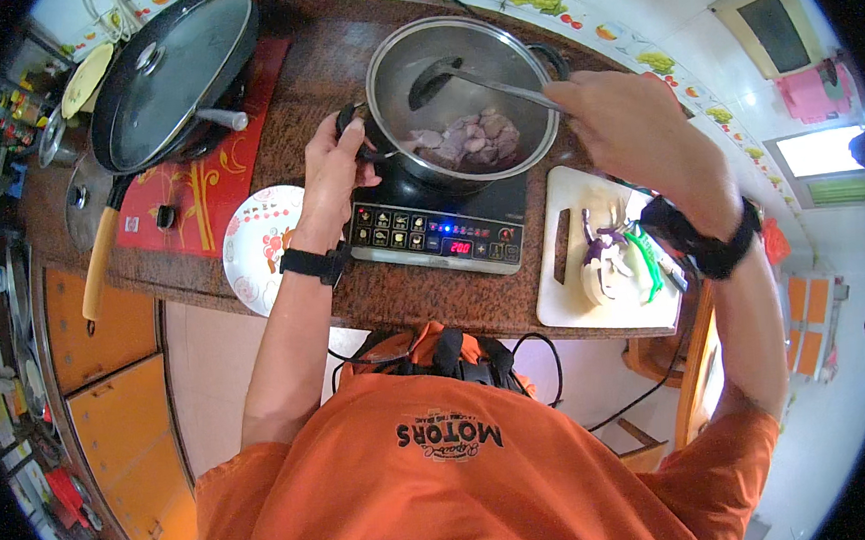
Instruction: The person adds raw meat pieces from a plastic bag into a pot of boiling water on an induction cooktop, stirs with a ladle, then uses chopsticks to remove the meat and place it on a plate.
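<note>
A steel pot [382,63] with dark handles stands on a black induction cooker [368,203], whose display is lit. My left hand [334,160] grips the pot's left handle. Pale brownish-pink pieces of meat [480,139] lie in a heap at the near side of the pot's bottom. In my right hand [617,118] is the handle of a ladle-like cooking utensil [434,82]. Its dark head hangs inside the pot, above and behind the meat, apart from it. The palm side of my right hand is hidden.
A white cutting board [564,302] at the right bears cut purple-and-white vegetables [603,262] and something long and green [646,262]. Left of the cooker, a patterned plate [246,241] overhangs the counter edge. A lidded frying pan [186,76] stands over a red mat [235,186], its wooden handle [101,263] projecting.
</note>
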The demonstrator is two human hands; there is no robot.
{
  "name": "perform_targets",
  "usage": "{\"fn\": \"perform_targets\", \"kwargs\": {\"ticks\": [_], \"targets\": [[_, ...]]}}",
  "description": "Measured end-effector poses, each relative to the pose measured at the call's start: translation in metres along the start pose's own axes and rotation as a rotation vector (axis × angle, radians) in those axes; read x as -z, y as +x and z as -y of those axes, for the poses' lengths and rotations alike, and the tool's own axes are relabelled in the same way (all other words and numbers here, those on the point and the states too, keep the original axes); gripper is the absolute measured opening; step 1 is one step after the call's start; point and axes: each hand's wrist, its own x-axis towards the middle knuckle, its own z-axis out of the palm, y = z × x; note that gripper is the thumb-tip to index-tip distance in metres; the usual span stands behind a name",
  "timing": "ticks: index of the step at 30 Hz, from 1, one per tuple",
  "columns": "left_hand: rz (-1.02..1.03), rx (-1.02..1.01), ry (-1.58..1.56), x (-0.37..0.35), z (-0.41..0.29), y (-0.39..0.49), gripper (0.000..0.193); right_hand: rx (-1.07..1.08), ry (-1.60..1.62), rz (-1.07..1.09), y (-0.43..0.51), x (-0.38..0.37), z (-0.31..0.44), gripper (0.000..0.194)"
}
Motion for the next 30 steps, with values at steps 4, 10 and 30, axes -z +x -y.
{"fn": "perform_targets", "kwargs": {"ticks": [4,10,30], "targets": [[0.005,0.014,0.007,0.0,0.001,0.002,0.02,0.038,0.06,-0.029,0.032,-0.037,-0.002,0.036],[-0.007,0.008,0.017,-0.001,-0.001,-0.001,0.023,0.131,0.263,0.096,0.048,-0.067,-0.021,0.048],[-0.033,0.041,0.016,-0.009,-0.005,-0.005,0.025,0.17,0.079,-0.133,0.037,-0.025,-0.073,0.045]]}}
